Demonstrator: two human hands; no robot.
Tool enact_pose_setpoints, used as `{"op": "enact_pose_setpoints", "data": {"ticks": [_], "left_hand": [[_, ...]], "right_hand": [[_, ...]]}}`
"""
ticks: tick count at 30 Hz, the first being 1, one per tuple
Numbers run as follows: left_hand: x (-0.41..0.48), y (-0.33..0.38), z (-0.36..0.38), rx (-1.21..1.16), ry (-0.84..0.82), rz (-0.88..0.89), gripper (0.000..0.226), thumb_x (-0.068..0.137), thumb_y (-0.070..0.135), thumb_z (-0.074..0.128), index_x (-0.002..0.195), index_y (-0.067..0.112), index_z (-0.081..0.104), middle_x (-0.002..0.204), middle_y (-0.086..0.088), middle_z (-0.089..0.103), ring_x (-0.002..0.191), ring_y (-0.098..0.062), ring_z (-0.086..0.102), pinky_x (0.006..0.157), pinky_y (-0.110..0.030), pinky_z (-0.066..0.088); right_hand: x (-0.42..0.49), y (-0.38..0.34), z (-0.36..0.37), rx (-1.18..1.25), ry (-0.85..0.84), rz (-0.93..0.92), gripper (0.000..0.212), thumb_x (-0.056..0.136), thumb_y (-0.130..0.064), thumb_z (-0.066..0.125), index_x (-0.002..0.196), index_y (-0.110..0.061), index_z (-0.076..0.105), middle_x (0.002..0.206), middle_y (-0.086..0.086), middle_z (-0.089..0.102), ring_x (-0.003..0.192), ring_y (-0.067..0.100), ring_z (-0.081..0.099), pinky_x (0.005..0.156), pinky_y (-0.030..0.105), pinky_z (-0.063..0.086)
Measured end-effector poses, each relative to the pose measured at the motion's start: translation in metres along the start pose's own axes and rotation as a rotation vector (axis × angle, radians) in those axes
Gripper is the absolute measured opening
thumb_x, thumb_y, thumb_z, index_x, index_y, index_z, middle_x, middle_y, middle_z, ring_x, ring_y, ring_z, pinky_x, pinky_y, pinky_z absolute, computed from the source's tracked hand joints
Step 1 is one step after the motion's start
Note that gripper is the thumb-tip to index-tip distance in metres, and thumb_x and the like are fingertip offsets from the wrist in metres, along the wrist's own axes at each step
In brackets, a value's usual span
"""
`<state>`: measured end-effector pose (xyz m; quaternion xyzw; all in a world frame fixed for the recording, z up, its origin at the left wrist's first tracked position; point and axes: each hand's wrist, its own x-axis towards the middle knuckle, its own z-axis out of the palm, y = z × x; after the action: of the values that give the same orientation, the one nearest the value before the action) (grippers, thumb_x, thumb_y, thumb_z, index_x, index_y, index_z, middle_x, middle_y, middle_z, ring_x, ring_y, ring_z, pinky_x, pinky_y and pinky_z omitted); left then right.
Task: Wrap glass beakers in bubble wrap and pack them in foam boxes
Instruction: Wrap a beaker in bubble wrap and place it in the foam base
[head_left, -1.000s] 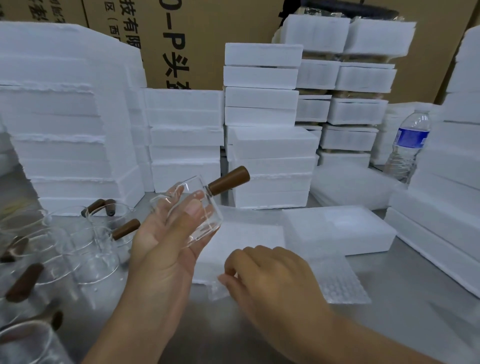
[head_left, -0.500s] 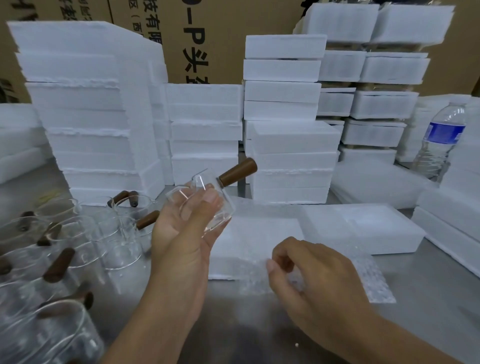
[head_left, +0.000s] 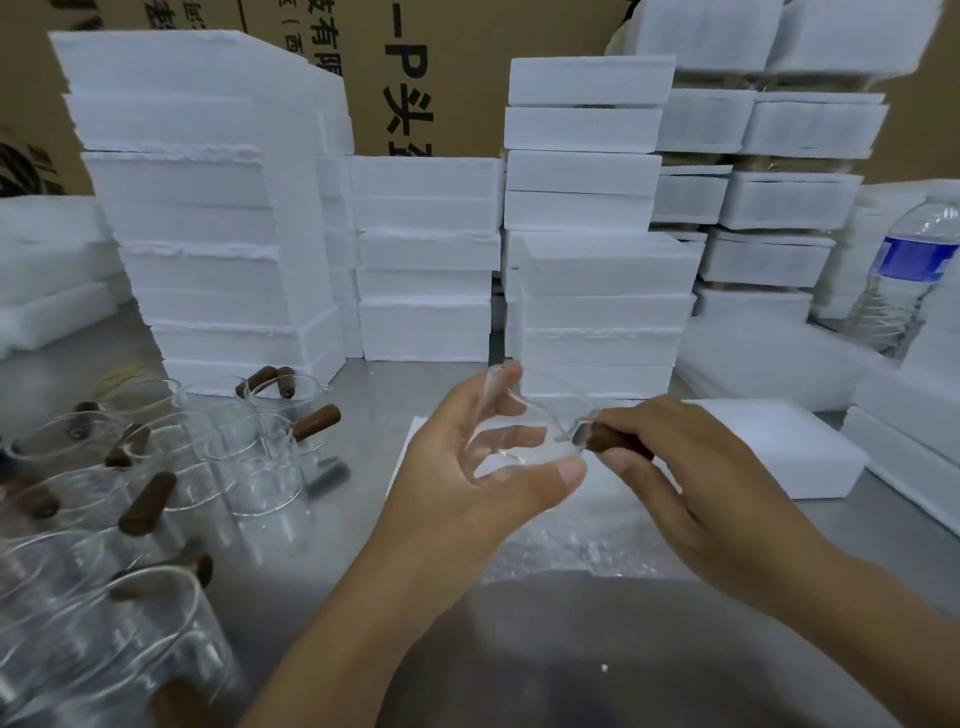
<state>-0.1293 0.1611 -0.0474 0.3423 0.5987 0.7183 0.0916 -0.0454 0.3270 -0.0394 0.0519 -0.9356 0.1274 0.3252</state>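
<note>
Brown cardboard cartons (head_left: 441, 78) stand behind the table, printed in black with "-P" and the Chinese character 头; the rest of the print is cut off. A clear water bottle (head_left: 904, 280) near the table's far right corner has a blue label, too blurred to read.

A clear glass beaker (head_left: 540, 431) with a short brown wooden handle (head_left: 615, 441) is held tilted in the air above the middle of the table. The left hand (head_left: 467, 483) curls its fingers and thumb round the glass body. The right hand (head_left: 691, 483) pinches the handle.

Below the hands a sheet of bubble wrap (head_left: 571, 540) lies on the dull grey metal table (head_left: 571, 649). A low white foam box (head_left: 779, 447) sits just beyond it, to the right. More handled beakers (head_left: 249, 467) crowd the table's left edge. Tall stacks of foam boxes (head_left: 208, 208) line the far edge.
</note>
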Motion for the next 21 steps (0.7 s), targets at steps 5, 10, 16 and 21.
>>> {"op": "enact_pose_setpoints", "data": {"ticks": [5,10,16,21], "left_hand": [[0.002,0.006,-0.003,0.085,0.088,-0.079,0.07,0.052,0.067,0.077,0.114,0.042,0.052,0.107,0.018,0.064,0.097,0.007,0.062,0.069,-0.004,0.047],[0.007,-0.008,-0.028,0.526,0.462,-0.228,0.016,0.094,0.026,0.047,0.081,0.024,0.054,0.085,-0.003,0.067,0.074,-0.022,0.063,0.073,-0.036,0.054],[-0.003,-0.019,-0.024,0.689,0.172,-0.447,0.019,0.092,0.022,0.052,0.085,0.027,0.035,0.067,-0.006,0.069,0.054,-0.022,0.067,0.054,-0.033,0.053],[-0.003,-0.01,-0.011,0.376,0.109,-0.531,0.027,0.088,0.024,0.063,0.089,0.025,0.036,0.069,-0.005,0.068,0.047,-0.014,0.064,0.048,-0.024,0.05]], "right_hand": [[0.001,0.005,-0.001,0.023,0.035,0.141,0.04,0.095,-0.047,0.033,0.107,-0.024,0.064,0.092,-0.016,0.064,0.082,0.006,0.056,0.071,0.024,0.045],[0.001,0.018,-0.001,0.305,0.183,0.38,0.013,0.092,-0.029,0.05,0.085,-0.037,0.058,0.072,-0.018,0.065,0.072,-0.007,0.055,0.061,0.006,0.039],[0.003,0.019,0.003,0.562,0.218,0.513,0.022,0.095,-0.025,0.047,0.082,-0.029,0.065,0.071,-0.018,0.066,0.058,-0.003,0.052,0.055,0.004,0.039],[0.002,0.018,0.013,0.66,0.181,0.62,0.026,0.097,-0.025,0.044,0.083,-0.024,0.066,0.071,-0.013,0.069,0.063,-0.004,0.058,0.064,0.014,0.044]]}}
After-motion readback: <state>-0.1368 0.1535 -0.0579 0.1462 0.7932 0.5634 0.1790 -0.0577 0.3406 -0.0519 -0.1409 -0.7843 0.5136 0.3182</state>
